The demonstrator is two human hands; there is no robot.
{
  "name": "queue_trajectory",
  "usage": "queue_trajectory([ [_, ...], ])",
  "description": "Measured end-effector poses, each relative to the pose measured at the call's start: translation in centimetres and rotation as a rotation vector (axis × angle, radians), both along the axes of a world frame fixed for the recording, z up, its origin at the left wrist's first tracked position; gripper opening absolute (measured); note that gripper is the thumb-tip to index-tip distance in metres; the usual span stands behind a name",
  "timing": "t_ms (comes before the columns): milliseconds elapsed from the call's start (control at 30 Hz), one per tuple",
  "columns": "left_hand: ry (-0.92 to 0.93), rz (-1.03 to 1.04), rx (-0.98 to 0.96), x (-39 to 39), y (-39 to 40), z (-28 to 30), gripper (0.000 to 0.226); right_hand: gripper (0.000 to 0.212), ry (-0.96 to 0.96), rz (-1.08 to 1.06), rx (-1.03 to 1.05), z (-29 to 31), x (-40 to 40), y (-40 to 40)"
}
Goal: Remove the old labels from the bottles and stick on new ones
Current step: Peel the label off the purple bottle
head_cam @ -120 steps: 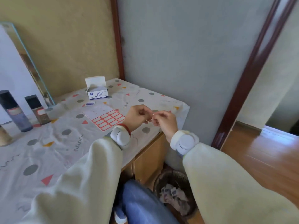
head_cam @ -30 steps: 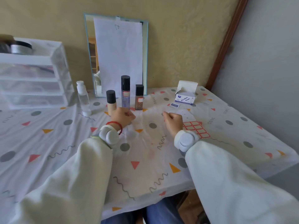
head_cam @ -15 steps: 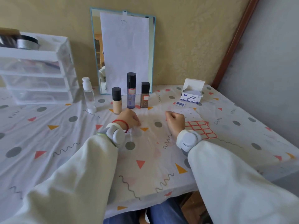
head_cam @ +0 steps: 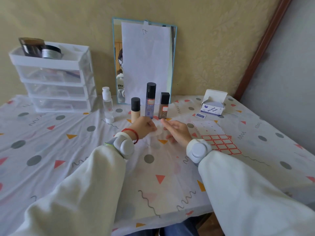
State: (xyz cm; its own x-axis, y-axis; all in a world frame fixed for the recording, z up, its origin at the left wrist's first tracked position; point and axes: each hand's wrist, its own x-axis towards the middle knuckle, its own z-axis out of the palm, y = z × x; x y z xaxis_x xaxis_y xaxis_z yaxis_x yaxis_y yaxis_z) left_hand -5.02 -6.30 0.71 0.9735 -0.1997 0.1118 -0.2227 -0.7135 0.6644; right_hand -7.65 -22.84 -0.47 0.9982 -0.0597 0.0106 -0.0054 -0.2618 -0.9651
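Note:
Three black-capped bottles stand in a row before the mirror: a short beige bottle (head_cam: 135,110), a tall purple bottle (head_cam: 150,101) with a red-bordered label, and a square brown bottle (head_cam: 164,106) with a similar label. A clear bottle (head_cam: 107,105) with a white cap stands to their left. My left hand (head_cam: 144,127) pinches a white round pad (head_cam: 159,132) just in front of the bottles. Beside the pad, my right hand (head_cam: 177,132) hovers with relaxed fingers and holds nothing. The sheet of red-bordered labels (head_cam: 219,144) lies right of my right wrist.
An open box of alcohol pads (head_cam: 213,107) and one loose sachet (head_cam: 201,115) sit at the back right. A white drawer unit (head_cam: 56,79) with jars on top stands back left. A mirror (head_cam: 144,60) covered with paper leans on the wall. The table's edge runs on the right.
My hands have come together in front of the bottles. The right hand moved left, away from the label sheet. The left hand now holds the white pad off the cloth.

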Motion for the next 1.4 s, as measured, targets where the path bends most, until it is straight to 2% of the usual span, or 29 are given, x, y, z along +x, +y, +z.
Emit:
queue_trajectory([
  [100, -0.066, 0.000, -0.086, -0.5, 1.2, 0.4, 0.013, 0.048, 0.062, 0.092, -0.019, -0.1, 0.5, 1.5],
  [167, -0.058, -0.012, -0.143, -0.7, 2.1, 0.6, 0.012, 0.035, 0.066, 0.118, 0.003, -0.6, 1.1, 2.3],
  [233, -0.042, 0.018, -0.184, -0.8, 2.7, 0.6, 0.016, 0.009, 0.040, 0.136, -0.022, -0.7, 1.6, 2.8],
  [267, -0.039, 0.042, -0.191, -0.7, 3.2, 0.6, 0.018, 0.005, 0.022, 0.155, -0.044, -0.8, 1.9, 3.2],
  [367, -0.072, 0.104, -0.208, -0.7, 4.1, 0.1, 0.025, 0.011, -0.026, 0.152, -0.030, -0.8, 2.4, 4.3],
  [467, -0.124, 0.239, -0.213, -0.5, 5.4, -0.1, 0.032, 0.008, -0.058, 0.137, -0.004, -0.7, 3.4, 5.5],
  [633, -0.110, 0.354, -0.304, 0.6, 6.3, -0.8, 0.032, 0.011, -0.097, 0.129, 0.009, -0.7, 5.1, 6.8],
  [767, -0.066, 0.399, -0.334, 1.7, 5.9, -1.6, 0.042, 0.017, -0.133, 0.090, 0.062, -1.1, 6.5, 7.4],
  [900, -0.152, 0.371, -0.386, 2.5, 5.3, -2.0, 0.042, 0.027, -0.154, 0.067, 0.076, -1.7, 7.0, 7.7],
  [1033, -0.089, 0.240, -0.455, 3.2, 5.2, -2.5, 0.039, 0.029, -0.174, 0.064, 0.076, -1.8, 7.0, 8.0],
  [1200, -0.084, 0.168, -0.605, 3.6, 5.5, -3.4, 0.015, 0.021, -0.173, 0.080, 0.097, -1.7, 6.8, 7.8],
  [1300, -0.090, 0.150, -0.573, 3.7, 5.6, -3.6, 0.016, 0.031, -0.177, 0.140, 0.106, -1.6, 6.7, 7.7],
  [1400, -0.075, 0.138, -0.586, 3.6, 5.5, -3.5, 0.022, 0.031, -0.212, 0.148, 0.037, -1.5, 6.5, 7.6],
])
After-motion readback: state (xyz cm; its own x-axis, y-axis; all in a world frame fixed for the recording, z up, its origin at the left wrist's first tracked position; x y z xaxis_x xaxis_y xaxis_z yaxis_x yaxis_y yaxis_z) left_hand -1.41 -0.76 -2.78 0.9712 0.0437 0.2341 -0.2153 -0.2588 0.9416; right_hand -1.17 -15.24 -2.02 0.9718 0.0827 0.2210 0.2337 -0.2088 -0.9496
